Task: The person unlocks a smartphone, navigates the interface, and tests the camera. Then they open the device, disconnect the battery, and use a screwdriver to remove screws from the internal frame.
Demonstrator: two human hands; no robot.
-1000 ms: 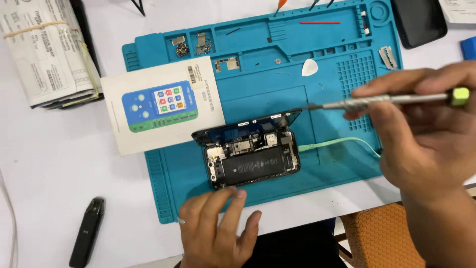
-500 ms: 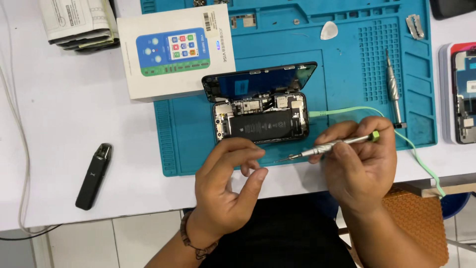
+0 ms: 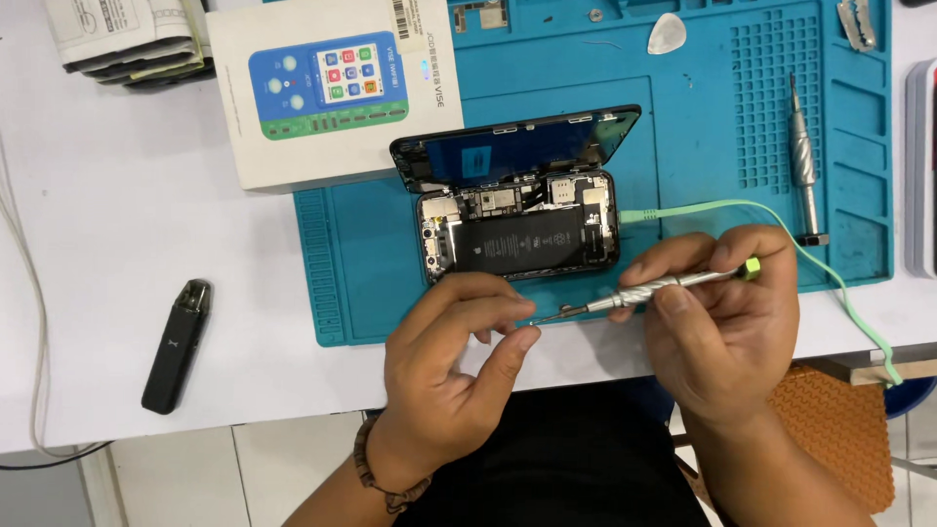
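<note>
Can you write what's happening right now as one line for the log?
right hand: grips silver screwdriver | left hand: fingers at its tip | opened phone: on blue repair mat, green cable plugged in | second screwdriver: on mat

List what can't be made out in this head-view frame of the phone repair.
- Screwdriver tip: whether it carries a screw is too small to tell, and the left hand fingertips crowd it.
- Part of the screwdriver shaft: wrapped by the right hand.
- Opened phone: its small board parts are too fine to identify.
- Grey object at the right edge: cut off by the frame.
- Green cable: its far end is cut off at the right edge.
</note>
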